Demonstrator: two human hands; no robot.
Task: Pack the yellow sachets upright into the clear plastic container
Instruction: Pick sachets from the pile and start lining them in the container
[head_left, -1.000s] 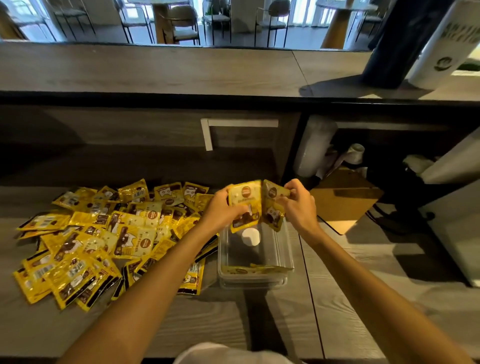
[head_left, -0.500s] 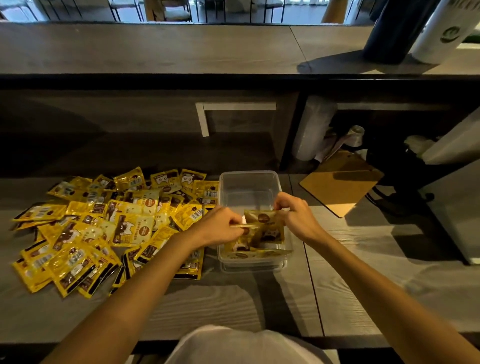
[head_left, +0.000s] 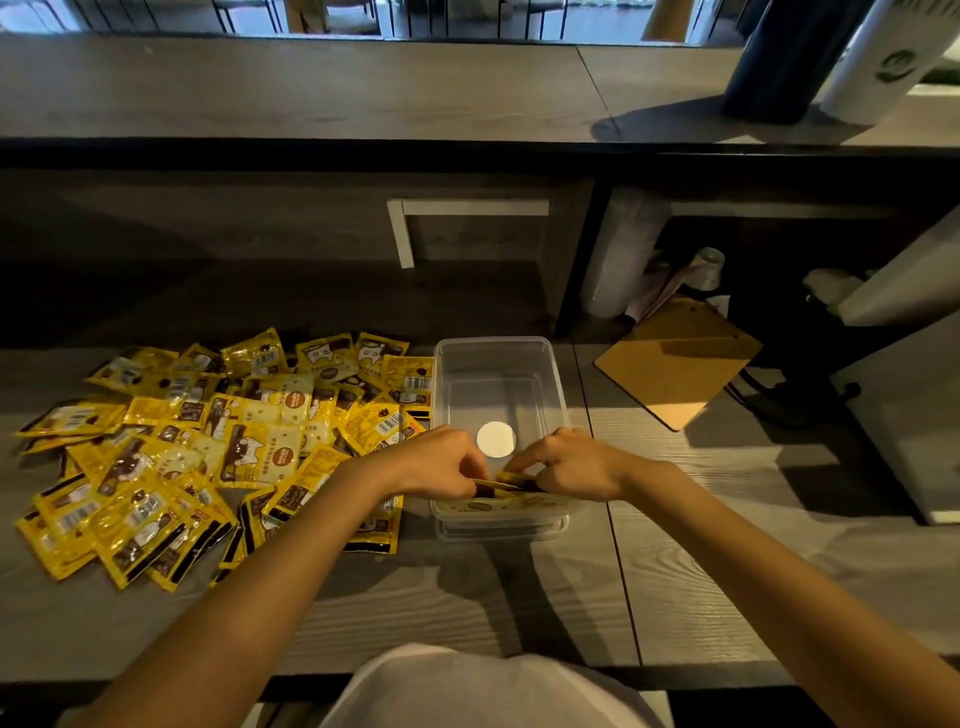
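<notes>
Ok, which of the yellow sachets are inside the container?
Only the sachets against the near wall of the container, pinched by the left hand and right hand. The rest lie in the heap beside it.

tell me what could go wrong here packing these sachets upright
1. The container is mostly bare, so the held sachets, pinched by the left hand and right hand at its near wall, may flop flat once released.
2. The left forearm passes over the edge of the loose pile and could drag packets along.
</notes>
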